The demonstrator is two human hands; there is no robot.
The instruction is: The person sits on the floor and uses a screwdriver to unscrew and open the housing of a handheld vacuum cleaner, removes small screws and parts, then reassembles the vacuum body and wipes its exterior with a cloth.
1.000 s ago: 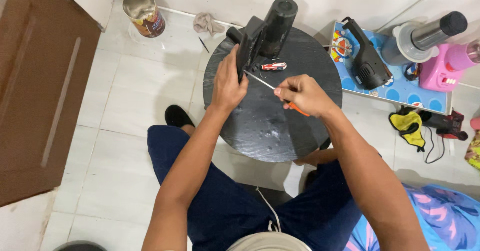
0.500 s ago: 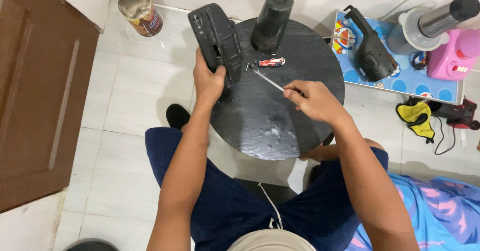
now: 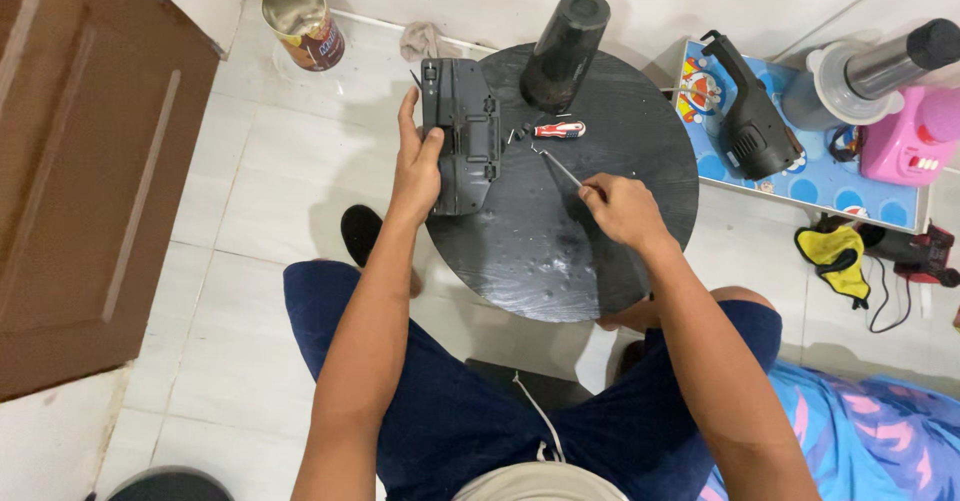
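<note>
My left hand [image 3: 418, 166] grips a flat black plastic casing [image 3: 461, 133] and holds it over the left edge of the round black table [image 3: 560, 261]. My right hand [image 3: 620, 208] holds a thin screwdriver [image 3: 561, 168] whose metal shaft points up and left over the tabletop. A small red and white tool [image 3: 556, 130] and a few tiny dark parts lie just beyond the shaft's tip. A tall black cylinder [image 3: 565, 49] stands at the table's far edge.
A tin can [image 3: 303, 24] and a rag [image 3: 424, 39] sit on the white tiled floor by the wall. A blue mat [image 3: 800, 151] at right carries a black power tool [image 3: 750, 121], a steel jug and a pink device. A brown door [image 3: 80, 171] stands at left.
My left hand has lifted the black casing off the cylinder's side and carried it leftward, turning it flat. My right hand has drawn back slightly with the screwdriver.
</note>
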